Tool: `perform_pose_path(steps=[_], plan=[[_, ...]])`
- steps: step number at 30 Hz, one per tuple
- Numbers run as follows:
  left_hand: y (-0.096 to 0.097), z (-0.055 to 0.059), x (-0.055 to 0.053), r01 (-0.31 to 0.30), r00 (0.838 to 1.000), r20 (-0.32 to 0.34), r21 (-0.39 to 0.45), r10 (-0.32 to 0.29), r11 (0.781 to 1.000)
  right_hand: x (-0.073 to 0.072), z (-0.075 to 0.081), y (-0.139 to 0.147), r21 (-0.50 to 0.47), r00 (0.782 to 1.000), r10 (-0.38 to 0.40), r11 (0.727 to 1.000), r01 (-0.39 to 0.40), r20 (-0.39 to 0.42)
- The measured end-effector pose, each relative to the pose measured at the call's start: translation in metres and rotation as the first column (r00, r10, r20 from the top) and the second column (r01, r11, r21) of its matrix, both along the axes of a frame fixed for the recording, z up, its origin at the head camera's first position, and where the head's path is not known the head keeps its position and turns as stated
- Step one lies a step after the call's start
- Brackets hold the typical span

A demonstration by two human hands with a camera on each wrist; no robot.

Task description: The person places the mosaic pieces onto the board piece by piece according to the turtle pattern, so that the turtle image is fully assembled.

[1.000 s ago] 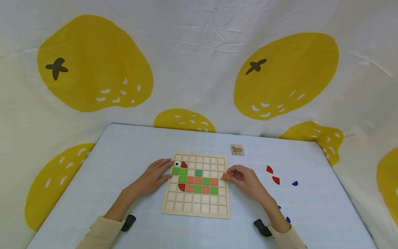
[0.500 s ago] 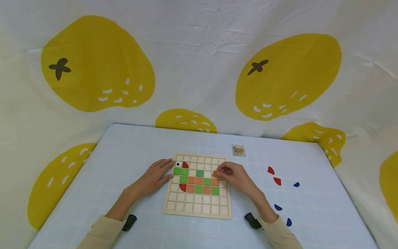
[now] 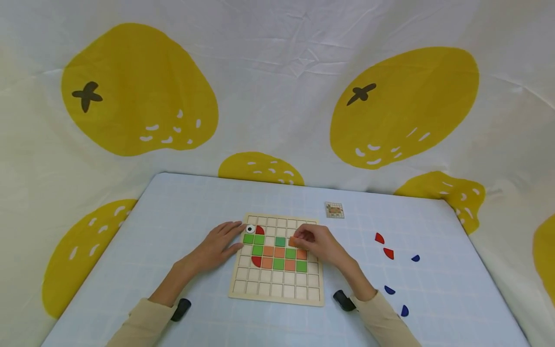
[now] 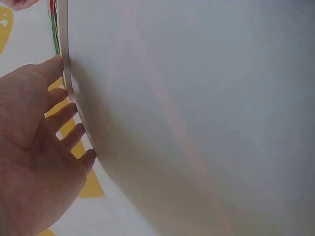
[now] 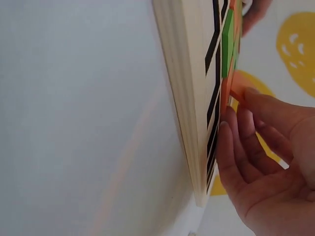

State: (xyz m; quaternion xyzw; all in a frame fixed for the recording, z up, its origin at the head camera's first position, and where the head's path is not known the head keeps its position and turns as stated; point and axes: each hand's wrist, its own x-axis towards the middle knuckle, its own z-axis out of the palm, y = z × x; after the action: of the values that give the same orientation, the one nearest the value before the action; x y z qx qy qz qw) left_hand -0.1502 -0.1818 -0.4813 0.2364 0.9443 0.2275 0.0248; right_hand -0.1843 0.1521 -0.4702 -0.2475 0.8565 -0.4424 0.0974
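A square wooden grid board [image 3: 277, 295] lies on the table, part filled with green, orange, red and teal tiles and one eye tile [image 3: 250, 229]. My right hand [image 3: 320, 243] is over the board's right half, pinching an orange square tile [image 3: 292, 241] between thumb and fingers. That tile sits just right of the teal tile [image 3: 280, 242]; in the right wrist view the orange tile [image 5: 238, 87] is tilted close over the board. My left hand [image 3: 215, 246] rests at the board's left edge, fingers extended; the left wrist view shows its fingertips [image 4: 74, 109] against the rim.
A small printed pattern card [image 3: 335, 210] lies beyond the board's far right corner. To the right are two red quarter-round pieces [image 3: 388, 253] and several blue rounded pieces [image 3: 389, 290]. A fabric backdrop with yellow fruit shapes [image 3: 403, 108] stands behind the table.
My right hand has carried the orange tile leftward from the board's right edge to beside the teal tile. The left hand has stayed at the left edge. The view has shifted slightly.
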Motion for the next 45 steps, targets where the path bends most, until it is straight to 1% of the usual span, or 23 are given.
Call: perform_pose_path(steps=[4,8,11,14,19,25,32,38,45], plan=[[0.000,0.000,0.000,-0.006,1.000,0.012,0.003,0.006,1.000,-0.003,0.000,-0.005,0.018,1.000,0.029,0.999,-0.029,-0.009],[0.000,-0.001,0.000,-0.009,1.000,0.016,0.003,0.009,1.000,-0.005,0.001,-0.007,0.044,0.999,0.040,0.998,-0.040,-0.013],[-0.001,-0.002,0.000,-0.007,1.000,0.013,0.008,0.007,1.000,-0.005,0.002,-0.007,0.059,0.998,0.055,0.997,-0.053,-0.025],[-0.001,-0.004,0.000,-0.005,1.000,0.010,0.005,0.005,1.000,-0.005,0.002,-0.007,0.069,0.996,0.065,0.996,-0.062,-0.055],[-0.001,-0.004,-0.001,-0.005,1.000,0.005,-0.011,0.005,1.000,-0.002,0.002,-0.007,0.079,0.994,0.053,0.996,-0.046,-0.092],[0.000,-0.004,0.000,-0.014,1.000,0.007,-0.011,0.014,1.000,-0.001,0.002,-0.006,0.092,0.996,0.046,0.995,-0.039,-0.076],[0.001,-0.003,0.001,-0.015,1.000,0.011,-0.003,0.015,1.000,0.000,0.001,0.006,0.080,0.992,0.042,0.996,-0.033,-0.122],[0.001,-0.003,0.002,-0.017,1.000,0.011,0.001,0.017,1.000,0.001,0.003,0.025,0.086,0.991,-0.028,0.995,0.040,-0.132],[0.001,-0.002,0.002,-0.014,1.000,0.000,0.011,0.014,1.000,0.005,0.006,0.048,0.135,0.985,-0.120,0.981,0.137,-0.126]])
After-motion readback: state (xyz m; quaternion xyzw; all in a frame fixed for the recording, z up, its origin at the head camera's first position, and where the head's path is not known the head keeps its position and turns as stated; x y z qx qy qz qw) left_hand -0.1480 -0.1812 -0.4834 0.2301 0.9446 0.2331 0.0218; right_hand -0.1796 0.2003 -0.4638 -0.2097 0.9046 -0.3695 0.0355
